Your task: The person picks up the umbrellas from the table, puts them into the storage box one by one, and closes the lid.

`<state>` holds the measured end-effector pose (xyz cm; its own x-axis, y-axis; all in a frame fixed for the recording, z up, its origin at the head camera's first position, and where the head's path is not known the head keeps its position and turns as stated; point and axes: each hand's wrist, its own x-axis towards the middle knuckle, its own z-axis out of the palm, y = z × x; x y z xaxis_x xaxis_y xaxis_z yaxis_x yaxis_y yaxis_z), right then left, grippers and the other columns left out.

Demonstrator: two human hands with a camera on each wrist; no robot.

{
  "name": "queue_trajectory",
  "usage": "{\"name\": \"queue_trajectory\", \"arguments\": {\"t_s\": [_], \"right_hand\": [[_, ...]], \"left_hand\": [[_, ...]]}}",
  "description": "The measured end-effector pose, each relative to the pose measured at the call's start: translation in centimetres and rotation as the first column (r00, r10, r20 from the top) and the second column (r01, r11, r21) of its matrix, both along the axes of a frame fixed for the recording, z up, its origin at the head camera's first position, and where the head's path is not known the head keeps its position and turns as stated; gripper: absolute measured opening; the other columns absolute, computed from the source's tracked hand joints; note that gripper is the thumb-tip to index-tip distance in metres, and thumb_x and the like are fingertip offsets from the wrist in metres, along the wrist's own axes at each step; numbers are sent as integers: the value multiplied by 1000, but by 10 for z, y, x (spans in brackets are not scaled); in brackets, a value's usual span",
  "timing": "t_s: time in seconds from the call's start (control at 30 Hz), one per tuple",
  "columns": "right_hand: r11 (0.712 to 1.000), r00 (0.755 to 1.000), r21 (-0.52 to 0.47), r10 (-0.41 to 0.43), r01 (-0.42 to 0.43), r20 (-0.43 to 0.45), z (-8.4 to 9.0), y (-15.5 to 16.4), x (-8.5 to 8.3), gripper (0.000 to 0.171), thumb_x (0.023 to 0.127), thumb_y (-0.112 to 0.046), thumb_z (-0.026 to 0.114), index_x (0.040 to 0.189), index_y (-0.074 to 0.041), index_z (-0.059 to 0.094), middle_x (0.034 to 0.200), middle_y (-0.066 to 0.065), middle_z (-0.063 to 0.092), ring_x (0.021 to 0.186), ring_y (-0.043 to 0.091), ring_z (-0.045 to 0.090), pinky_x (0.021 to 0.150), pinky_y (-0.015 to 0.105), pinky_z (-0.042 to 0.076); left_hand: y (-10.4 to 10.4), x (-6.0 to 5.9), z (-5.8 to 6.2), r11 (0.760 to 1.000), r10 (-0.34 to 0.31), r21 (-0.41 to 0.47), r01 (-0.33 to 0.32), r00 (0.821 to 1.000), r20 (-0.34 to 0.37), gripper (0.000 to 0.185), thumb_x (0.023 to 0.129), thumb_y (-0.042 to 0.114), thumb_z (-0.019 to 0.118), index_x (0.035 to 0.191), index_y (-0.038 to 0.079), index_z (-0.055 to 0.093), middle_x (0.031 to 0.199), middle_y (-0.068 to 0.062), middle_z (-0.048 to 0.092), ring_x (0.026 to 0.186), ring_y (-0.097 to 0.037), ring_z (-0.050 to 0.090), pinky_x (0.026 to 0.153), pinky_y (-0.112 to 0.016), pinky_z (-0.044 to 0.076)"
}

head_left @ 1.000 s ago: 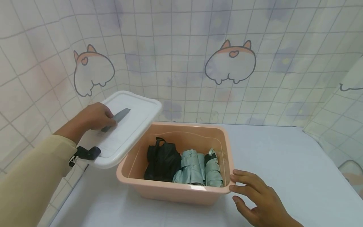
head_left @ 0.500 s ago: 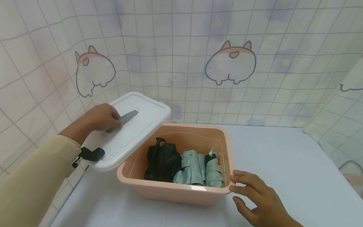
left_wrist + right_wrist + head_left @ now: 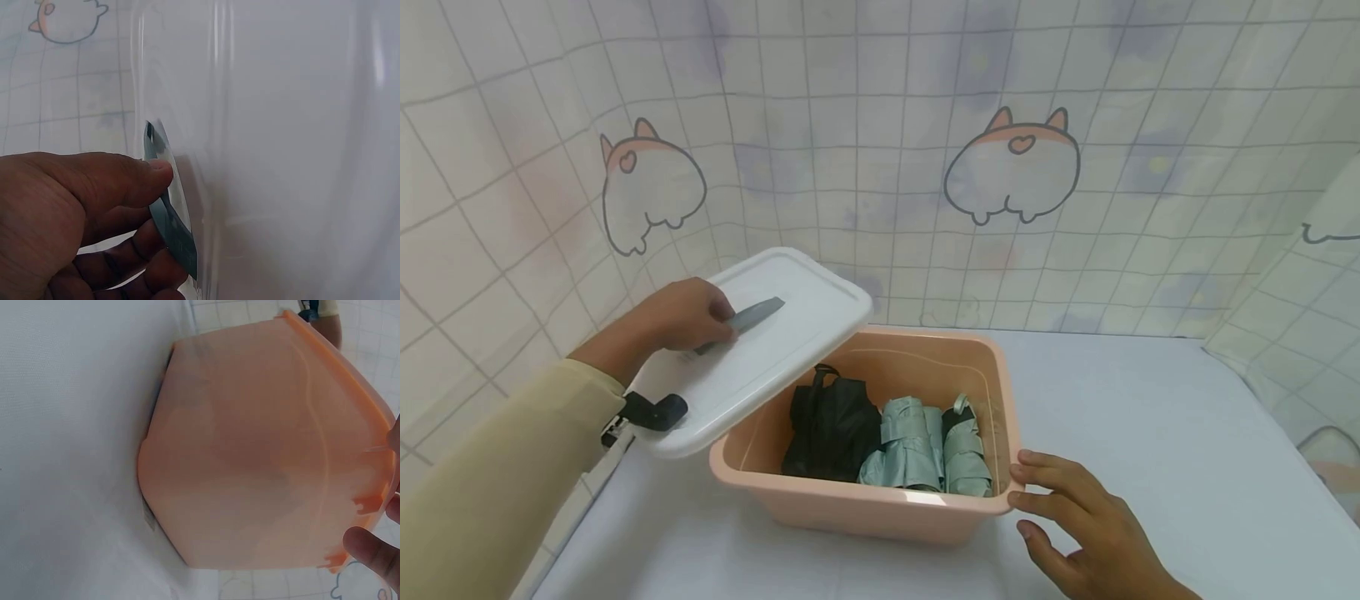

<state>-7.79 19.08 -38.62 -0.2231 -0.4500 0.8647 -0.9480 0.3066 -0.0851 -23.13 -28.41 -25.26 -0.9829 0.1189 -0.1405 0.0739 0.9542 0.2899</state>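
Observation:
In the head view my left hand (image 3: 688, 317) pinches the grey strap handle (image 3: 758, 313) of a white lid (image 3: 797, 292), which hangs tilted above the left side of a peach plastic bin (image 3: 865, 492). The left wrist view has the thumb and fingers round that handle (image 3: 172, 231). At the bin's front right corner, my right hand (image 3: 1086, 521) touches the rim with extended, slightly bent fingers. Inside the bin sit a black fabric bundle (image 3: 833, 427) with a loop and, to its right, two pale green folded umbrellas, one in the middle (image 3: 910, 442) and one at the right (image 3: 966, 454).
The bin stands on a white-covered table (image 3: 1120, 400). A tile-patterned curtain (image 3: 887, 167) with cartoon animal drawings hangs behind and at both sides. A black wrist strap (image 3: 655, 412) sits at my left cuff, beside the lid.
The lid, held by my left hand, has moved right and slightly down, covering more of the bin's left end. My right hand has stayed at the corner.

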Motion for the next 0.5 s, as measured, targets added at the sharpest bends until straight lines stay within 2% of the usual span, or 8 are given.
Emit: {"name": "queue_trajectory", "arguments": {"t_s": [0.13, 0.5], "right_hand": [[1000, 1000, -2, -2, 2, -4, 0, 0, 0, 25, 104, -21, 59, 101, 1, 72, 115, 24, 66, 129, 27, 57, 104, 20, 41], [1000, 1000, 3, -20, 20, 0, -1, 0, 0, 25, 104, -21, 58, 99, -1, 72, 113, 22, 67, 127, 26, 58, 103, 18, 42]], "left_hand": [[3, 0, -1, 1000, -28, -7, 28, 1000, -10, 40, 91, 19, 74, 121, -7, 69, 102, -16, 71, 82, -28, 66, 69, -42, 57], [13, 1, -4, 998, -55, -7, 55, 998, -5, 37, 91, 18, 73, 122, -4, 71, 103, -15, 72, 82, -27, 67, 69, -40, 57]]}}
